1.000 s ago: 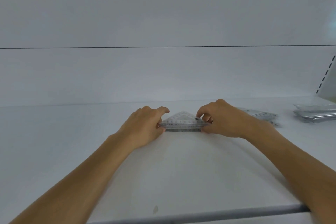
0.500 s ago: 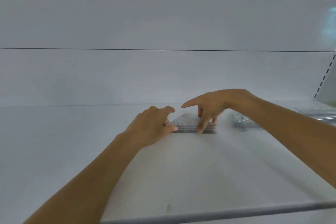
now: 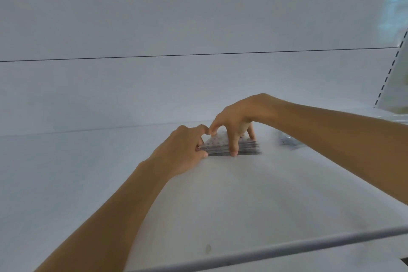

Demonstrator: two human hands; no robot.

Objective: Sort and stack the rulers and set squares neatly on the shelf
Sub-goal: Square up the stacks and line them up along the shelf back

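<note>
White shelf [image 3: 220, 194] and a plain back panel [image 3: 198, 95] fill the view. The stack of set squares [image 3: 223, 147] lies flat close to the shelf's back edge, about midway along what shows of it, with its long side facing the front rail [image 3: 265, 247].

The left hand [image 3: 185, 150] holds the stack's left end in a closed grip: thumb against the front edge, fingers curled over the top. The right hand [image 3: 238, 117] no longer clamps the other end as it did a second ago. It has lifted and arched over the stack, its grip spread, pinching nothing. Its fingertips [image 3: 233, 152] come down on the front edge, near the apex, and toward the right end.

I read this as a switch from carrying to squaring up: the stack is set down, and the right hand is tapping the edges flush while the left steadies them. The right end looks slightly fanned, though blur makes that uncertain.

A second pile [image 3: 287, 141], too blurred to tell rulers from set squares, lies near the back edge to the right and probably needs sorting next. A slotted upright [image 3: 393, 66] stands at the far right.
</note>
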